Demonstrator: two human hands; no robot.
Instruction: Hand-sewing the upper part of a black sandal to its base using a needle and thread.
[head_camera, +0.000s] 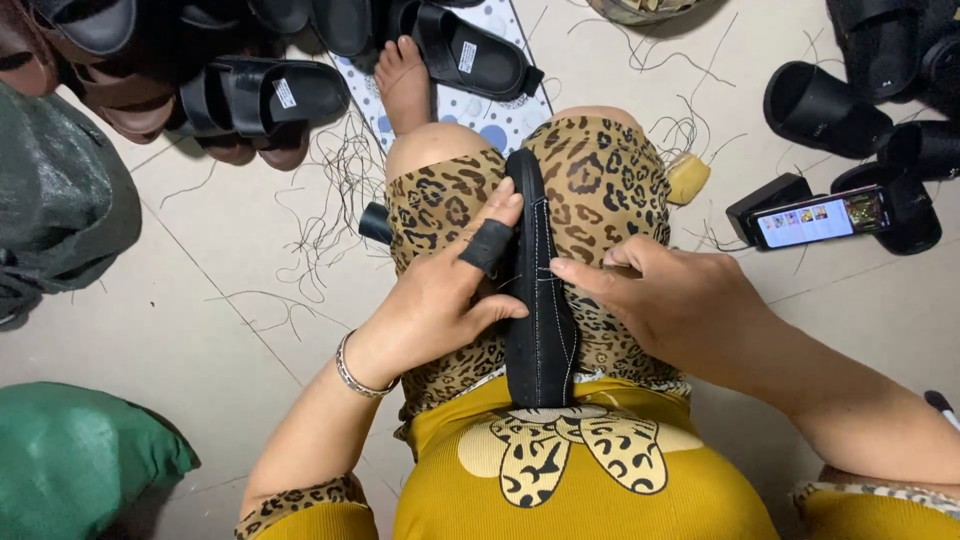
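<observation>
Sandal sole (540, 320) stands on edge between the knees, black with white stitching; left hand (440, 300) grips its side, one finger wearing a black guard (487, 246); right hand (680, 300) pinches closed at the stitch line (needle not visible); a loosened grip would likely let the sole tip sideways, skewing the seam.

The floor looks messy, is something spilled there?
Yes. Loose dark thread scraps lie scattered over the pale floor, beside the knees and near the black sandals. The left hand and right hand hold a black shoe piece.
</observation>
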